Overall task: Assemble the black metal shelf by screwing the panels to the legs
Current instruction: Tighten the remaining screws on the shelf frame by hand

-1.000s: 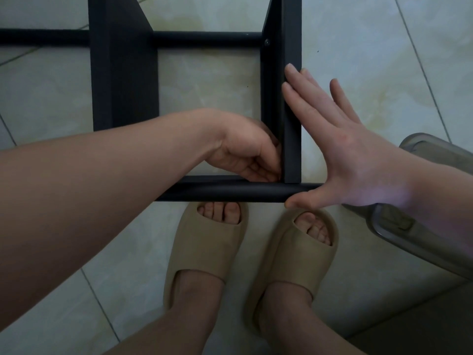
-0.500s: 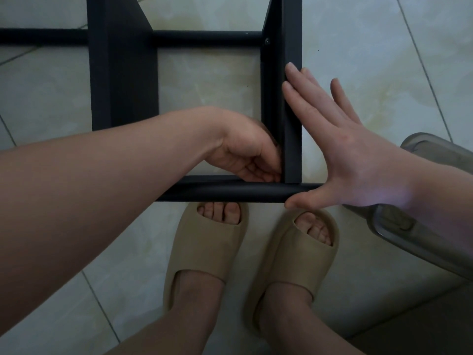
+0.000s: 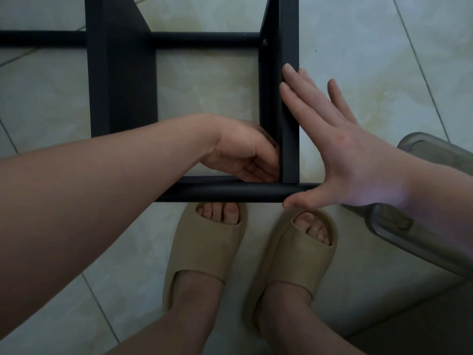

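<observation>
The black metal shelf lies on its side on the tiled floor. Its near leg [image 3: 225,193] and far leg [image 3: 204,39] run across the view. A left panel [image 3: 120,73] and a right panel [image 3: 290,34] stand between them. My left hand [image 3: 240,152] reaches into the inner corner where the right panel meets the near leg. Its fingers curl against the joint, and the panel hides their tips and whatever they may hold. My right hand [image 3: 340,155] presses flat on the right panel's outer face, thumb on the near leg. A screw head [image 3: 265,42] shows at the far joint.
My feet in tan sandals [image 3: 207,242] stand just below the near leg. A grey translucent plastic object [image 3: 422,231] lies on the floor at the right, under my right forearm. A dark patch [image 3: 422,316] fills the lower right corner.
</observation>
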